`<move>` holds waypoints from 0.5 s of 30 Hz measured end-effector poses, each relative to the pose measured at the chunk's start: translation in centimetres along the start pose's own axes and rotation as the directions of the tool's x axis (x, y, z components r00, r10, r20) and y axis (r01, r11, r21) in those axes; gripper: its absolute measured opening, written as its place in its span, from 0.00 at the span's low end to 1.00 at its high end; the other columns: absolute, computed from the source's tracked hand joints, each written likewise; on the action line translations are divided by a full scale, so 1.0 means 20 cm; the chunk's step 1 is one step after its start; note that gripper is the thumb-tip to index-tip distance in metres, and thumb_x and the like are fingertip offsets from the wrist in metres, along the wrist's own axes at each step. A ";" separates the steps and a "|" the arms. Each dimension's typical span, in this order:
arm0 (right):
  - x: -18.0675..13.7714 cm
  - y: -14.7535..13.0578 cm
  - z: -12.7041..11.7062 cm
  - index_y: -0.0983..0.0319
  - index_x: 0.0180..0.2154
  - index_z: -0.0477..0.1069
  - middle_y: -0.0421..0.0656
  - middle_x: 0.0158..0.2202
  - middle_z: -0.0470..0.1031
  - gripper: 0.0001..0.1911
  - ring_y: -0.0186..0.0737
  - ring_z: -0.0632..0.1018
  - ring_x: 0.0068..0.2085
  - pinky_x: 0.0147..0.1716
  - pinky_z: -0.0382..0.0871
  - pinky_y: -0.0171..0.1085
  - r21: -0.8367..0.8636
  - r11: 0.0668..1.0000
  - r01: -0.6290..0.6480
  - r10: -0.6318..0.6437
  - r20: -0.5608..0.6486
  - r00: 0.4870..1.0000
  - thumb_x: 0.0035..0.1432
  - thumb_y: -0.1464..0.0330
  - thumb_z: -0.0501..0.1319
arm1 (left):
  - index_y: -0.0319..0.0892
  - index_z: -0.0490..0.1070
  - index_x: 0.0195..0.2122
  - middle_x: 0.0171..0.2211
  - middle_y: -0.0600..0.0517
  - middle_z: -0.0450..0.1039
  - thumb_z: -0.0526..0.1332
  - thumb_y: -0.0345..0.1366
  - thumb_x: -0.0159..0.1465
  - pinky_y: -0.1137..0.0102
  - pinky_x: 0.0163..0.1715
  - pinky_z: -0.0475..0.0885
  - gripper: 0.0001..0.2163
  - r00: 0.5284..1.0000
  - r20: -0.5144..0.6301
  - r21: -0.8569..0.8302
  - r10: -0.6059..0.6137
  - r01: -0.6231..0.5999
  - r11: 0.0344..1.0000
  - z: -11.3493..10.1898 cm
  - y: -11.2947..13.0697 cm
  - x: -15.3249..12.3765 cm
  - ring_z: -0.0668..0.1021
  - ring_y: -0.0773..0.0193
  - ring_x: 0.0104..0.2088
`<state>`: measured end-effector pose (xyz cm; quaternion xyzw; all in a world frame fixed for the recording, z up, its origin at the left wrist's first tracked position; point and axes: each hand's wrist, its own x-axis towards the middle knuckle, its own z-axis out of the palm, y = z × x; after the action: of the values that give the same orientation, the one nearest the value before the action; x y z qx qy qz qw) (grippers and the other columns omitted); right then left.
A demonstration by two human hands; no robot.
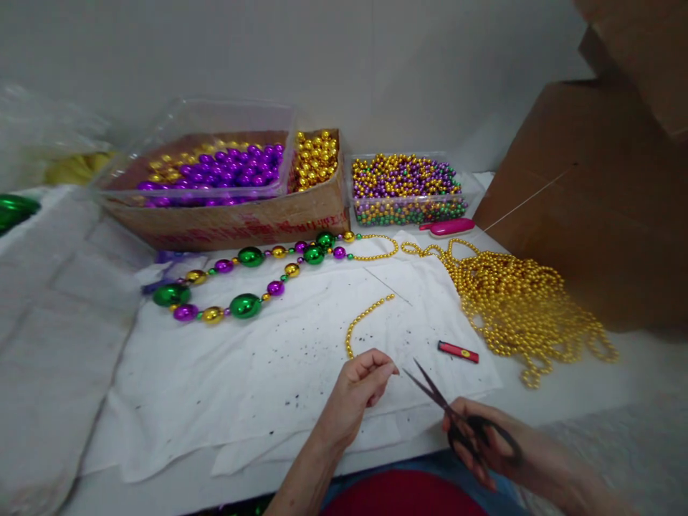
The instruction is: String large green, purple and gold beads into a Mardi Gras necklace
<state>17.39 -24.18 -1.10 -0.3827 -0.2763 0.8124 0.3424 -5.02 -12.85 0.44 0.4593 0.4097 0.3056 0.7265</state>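
Scissors [430, 387] with dark handles are in my right hand [494, 437], their blades parted and pointing toward my left fingertips. My left hand [360, 387] is closed in a pinch over the white cloth. A short gold bead strand [365, 315] curves across the cloth and disappears at my left hand; its held end is hidden by the fingers. Farther back lies a looped necklace [246, 306] of large green, purple and gold beads, joined to a thin gold bead loop [395, 247]. A thin needle-like line [388, 287] rests near the short strand.
A red lighter [458, 352] lies right of my hands, beside a heap of gold bead strands [516, 301]. Behind stand a cardboard box [226, 222] of beads, a clear bin [408, 208] of small beads and a pink case [451, 228]. Brown cardboard [559, 193] rises at right.
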 end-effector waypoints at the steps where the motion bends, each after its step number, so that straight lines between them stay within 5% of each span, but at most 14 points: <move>1: 0.02 0.01 0.04 0.63 0.43 0.69 0.42 0.28 0.68 0.29 0.31 0.67 0.24 0.22 0.61 0.31 0.060 0.998 0.003 -0.006 0.044 0.999 0.50 0.46 0.62 | 0.38 0.70 0.29 0.15 0.59 0.54 0.62 0.45 0.57 0.74 0.18 0.48 0.13 1.000 0.004 0.010 -0.002 0.002 1.000 0.01 0.00 0.00 0.55 0.74 0.17; 5: 0.10 -0.01 0.10 0.63 0.43 0.69 0.42 0.29 0.67 0.30 0.31 0.67 0.25 0.23 0.59 0.29 0.166 0.984 0.068 -0.086 0.100 0.991 0.48 0.48 0.64 | 0.39 0.70 0.29 0.16 0.59 0.55 0.62 0.43 0.58 0.75 0.19 0.48 0.11 0.999 0.036 0.062 0.004 -0.006 0.998 0.01 0.00 -0.03 0.55 0.74 0.17; 15: 0.21 -0.05 0.10 0.63 0.42 0.70 0.35 0.22 0.61 0.27 0.23 0.56 0.18 0.14 0.43 0.26 0.090 0.986 0.143 -0.135 -0.088 0.987 0.45 0.51 0.68 | 0.39 0.70 0.29 0.17 0.59 0.54 0.61 0.41 0.59 0.74 0.19 0.47 0.10 1.000 -0.005 0.102 0.003 -0.002 0.995 -0.02 -0.03 -0.07 0.55 0.74 0.18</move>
<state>14.11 -20.78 -1.17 -0.3784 -0.2490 0.7826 0.4271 -6.02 -14.10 0.31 0.4957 0.4259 0.2863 0.7006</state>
